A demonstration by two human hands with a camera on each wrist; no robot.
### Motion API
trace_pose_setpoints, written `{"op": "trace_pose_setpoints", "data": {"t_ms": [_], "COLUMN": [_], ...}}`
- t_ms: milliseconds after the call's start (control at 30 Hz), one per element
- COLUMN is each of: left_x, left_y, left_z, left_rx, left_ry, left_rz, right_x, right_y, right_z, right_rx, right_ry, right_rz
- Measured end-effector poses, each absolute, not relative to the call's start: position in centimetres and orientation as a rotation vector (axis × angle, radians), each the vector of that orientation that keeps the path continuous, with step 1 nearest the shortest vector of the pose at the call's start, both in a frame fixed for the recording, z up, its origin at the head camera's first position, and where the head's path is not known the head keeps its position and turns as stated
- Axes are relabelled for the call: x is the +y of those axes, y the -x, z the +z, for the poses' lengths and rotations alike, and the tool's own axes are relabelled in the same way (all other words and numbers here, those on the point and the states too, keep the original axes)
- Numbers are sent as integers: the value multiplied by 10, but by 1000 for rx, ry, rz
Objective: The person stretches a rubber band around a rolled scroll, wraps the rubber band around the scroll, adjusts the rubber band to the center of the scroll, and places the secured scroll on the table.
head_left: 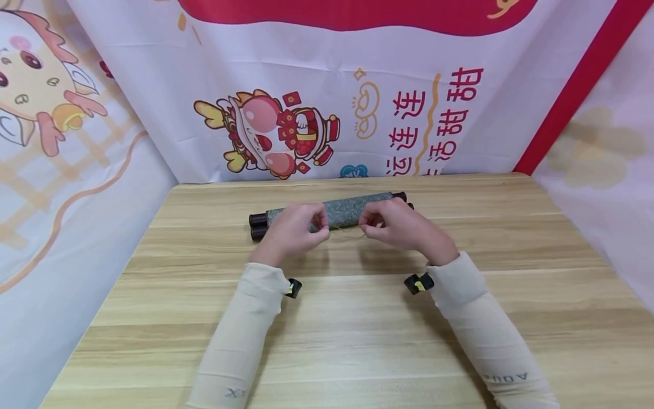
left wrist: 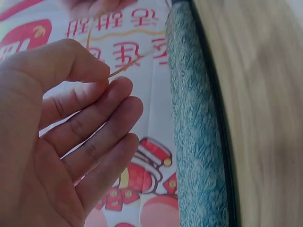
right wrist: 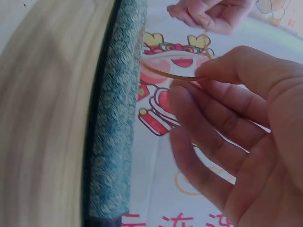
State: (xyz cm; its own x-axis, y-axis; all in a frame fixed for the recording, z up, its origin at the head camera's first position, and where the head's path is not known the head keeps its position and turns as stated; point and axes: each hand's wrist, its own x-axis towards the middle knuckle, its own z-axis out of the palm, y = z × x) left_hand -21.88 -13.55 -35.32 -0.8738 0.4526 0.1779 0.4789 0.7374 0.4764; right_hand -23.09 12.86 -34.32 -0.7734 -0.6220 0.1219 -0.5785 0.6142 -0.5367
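Observation:
A rolled scroll [head_left: 344, 211] with blue-green patterned cloth and dark end knobs [head_left: 259, 220] lies across the far part of the table. In front of it my left hand [head_left: 298, 227] pinches a thin yellowish cord [left wrist: 124, 69] between thumb and index finger. The other fingers of that hand are loosely bent. My right hand [head_left: 390, 223] pinches the cord [right wrist: 177, 77] too, a short way to the right, by thumb and forefinger. Between the hands the cord hangs slack near the scroll's front side. Where it meets the scroll is hard to make out.
The wood-grain table [head_left: 342, 341] stretches toward me under both forearms. A white printed cloth [head_left: 179, 113] with red and cartoon figures hangs right behind the far table edge, and similar cloths stand at both sides. Each wrist carries a small black camera [head_left: 419, 283].

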Motion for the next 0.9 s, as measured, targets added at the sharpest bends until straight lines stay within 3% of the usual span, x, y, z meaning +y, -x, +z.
{"op": "trace_pose_setpoints", "data": {"t_ms": [467, 900], "left_x": [-127, -130], "left_y": [220, 222], "left_z": [-360, -363], "left_rx": [-2971, -3042], "left_ry": [791, 740], "left_rz": [-835, -869], "right_x": [133, 186], "right_y": [236, 249], "right_z": [-349, -343], "right_rx": [2731, 2811], "right_ry": [938, 639], "right_rz": [-977, -790]}}
